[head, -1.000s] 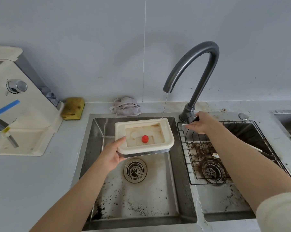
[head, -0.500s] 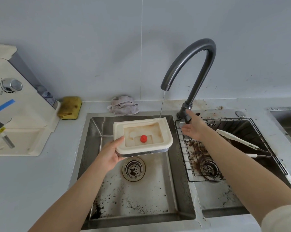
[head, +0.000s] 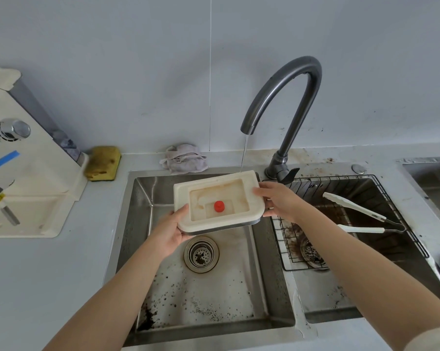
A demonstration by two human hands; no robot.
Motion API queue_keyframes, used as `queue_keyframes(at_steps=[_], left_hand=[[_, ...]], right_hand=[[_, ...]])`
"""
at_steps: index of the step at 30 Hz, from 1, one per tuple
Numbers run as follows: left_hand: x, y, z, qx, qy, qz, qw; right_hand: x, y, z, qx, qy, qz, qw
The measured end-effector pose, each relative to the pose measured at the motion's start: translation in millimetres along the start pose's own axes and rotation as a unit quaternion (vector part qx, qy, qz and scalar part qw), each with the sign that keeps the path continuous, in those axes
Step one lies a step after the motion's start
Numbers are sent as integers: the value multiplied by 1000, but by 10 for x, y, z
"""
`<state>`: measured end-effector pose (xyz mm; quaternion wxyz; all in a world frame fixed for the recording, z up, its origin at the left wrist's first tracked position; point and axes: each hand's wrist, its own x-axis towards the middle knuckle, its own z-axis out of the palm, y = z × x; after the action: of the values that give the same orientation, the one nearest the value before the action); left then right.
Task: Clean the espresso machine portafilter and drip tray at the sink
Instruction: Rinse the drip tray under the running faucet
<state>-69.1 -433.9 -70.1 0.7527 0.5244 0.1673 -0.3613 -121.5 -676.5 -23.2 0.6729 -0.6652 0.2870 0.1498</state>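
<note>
I hold the drip tray (head: 186, 191) at mid-frame, above the left basin (head: 213, 295). The tap's (head: 289, 82) thin stream (head: 244, 153) hits its far edge. My left hand (head: 172, 229) grips its lower left corner, thumb on the rim. My right hand (head: 277, 201) grasps its right end. Tongs (head: 350, 205) lie at the right.
</note>
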Motion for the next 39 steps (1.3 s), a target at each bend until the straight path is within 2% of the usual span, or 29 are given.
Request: queue_keyframes(at_steps=[8, 13, 39], left_hand=[[57, -35, 8, 80, 14, -22, 996], [88, -46, 83, 88, 4, -34, 995], [203, -17, 606, 176, -81, -26, 981]], right_hand=[[-53, -5, -101, -45, 40, -11, 998], [-92, 14, -205, -54, 52, -16, 997], [-362, 36, -695, -17, 133, -36, 990]])
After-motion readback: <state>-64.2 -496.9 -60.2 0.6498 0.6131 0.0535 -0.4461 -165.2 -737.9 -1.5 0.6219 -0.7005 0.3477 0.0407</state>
